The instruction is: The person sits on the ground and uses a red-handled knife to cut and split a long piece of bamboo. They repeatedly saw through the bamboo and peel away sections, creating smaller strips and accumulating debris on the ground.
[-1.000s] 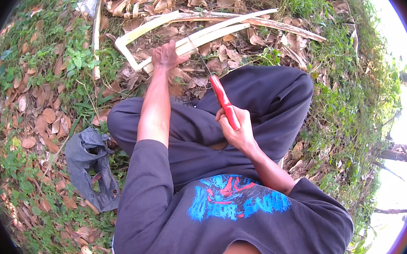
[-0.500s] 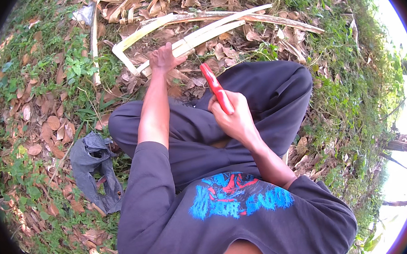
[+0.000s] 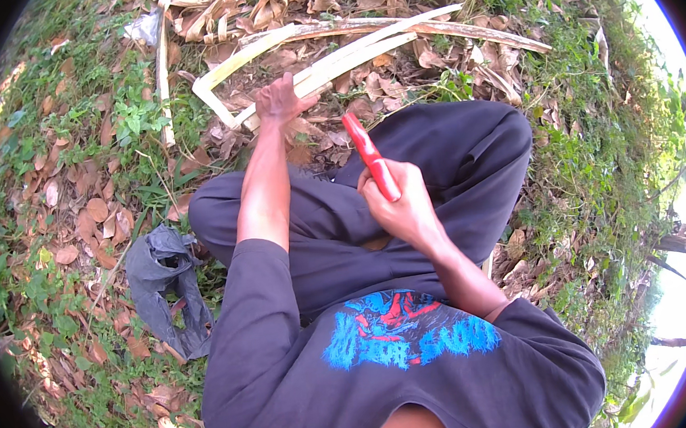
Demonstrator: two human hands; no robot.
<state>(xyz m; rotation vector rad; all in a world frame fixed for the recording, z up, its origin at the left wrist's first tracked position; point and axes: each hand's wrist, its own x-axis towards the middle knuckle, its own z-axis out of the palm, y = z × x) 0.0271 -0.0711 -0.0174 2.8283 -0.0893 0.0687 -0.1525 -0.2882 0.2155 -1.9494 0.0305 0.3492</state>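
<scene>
My left hand (image 3: 276, 104) reaches out in front of me and grips the near end of a pale, split plant stalk (image 3: 357, 48), back of the hand up and thumb out to the right. A bent pale strip (image 3: 211, 96), folded to a sharp corner, lies just left of that hand. Above my lap, my right hand (image 3: 403, 202) is closed around a slim, glossy red tool (image 3: 370, 152). The tool points up and away, apart from the stalks; its exact kind is unclear.
A longer, brownish stalk (image 3: 498, 40) lies beyond the pale ones. Another upright strip (image 3: 164, 83) rests at the far left, near a clear plastic scrap (image 3: 144, 27). A crumpled dark plastic bag (image 3: 154, 295) sits beside my left knee. Dry leaves (image 3: 382, 84) and green weeds (image 3: 579, 181) cover the ground.
The whole view has shifted slightly. Both hands keep their holds and hardly move.
</scene>
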